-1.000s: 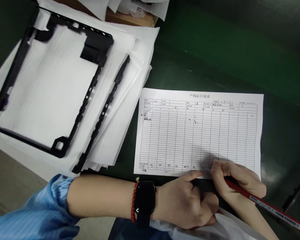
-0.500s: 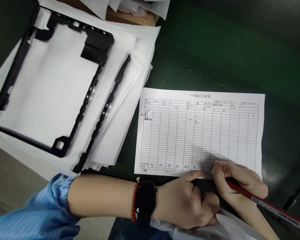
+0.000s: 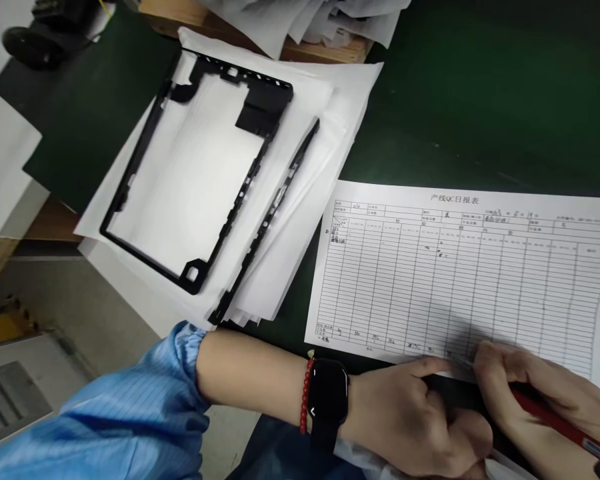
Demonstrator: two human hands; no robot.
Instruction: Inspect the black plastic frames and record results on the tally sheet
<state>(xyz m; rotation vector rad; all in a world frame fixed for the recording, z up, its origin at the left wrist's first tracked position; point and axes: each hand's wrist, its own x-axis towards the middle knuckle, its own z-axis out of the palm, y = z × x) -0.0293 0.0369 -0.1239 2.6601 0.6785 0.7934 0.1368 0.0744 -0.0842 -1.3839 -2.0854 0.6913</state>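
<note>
A printed form [image 3: 460, 293] with a table grid and handwritten entries lies on the dark green surface. My right hand [image 3: 535, 380] is closed around a red pen [image 3: 555, 417] at the form's lower right; the pen's tip is hard to make out. Beside it, my left hand [image 3: 415, 420] has its index finger stretched along the form's bottom edge, close to the handwritten figures. Its other fingers are curled, and whatever they may hold is hidden. Some white, see-through material shows beneath that hand. A black watch [image 3: 329, 400] and a red bead bracelet [image 3: 305, 397] circle the left wrist.
Left of the form, a black plastic frame [image 3: 263, 110] and a narrow black strip [image 3: 265, 227] lie on stacked white sheets [image 3: 353, 100]. More white sheets rest on a wooden piece [image 3: 330, 52] behind. A dark rounded object [image 3: 33, 47] stands at the upper left.
The view has swung left, so everything appears further right, and more of the floor and left side shows. Both hands keep their places at the form's lower edge.
</note>
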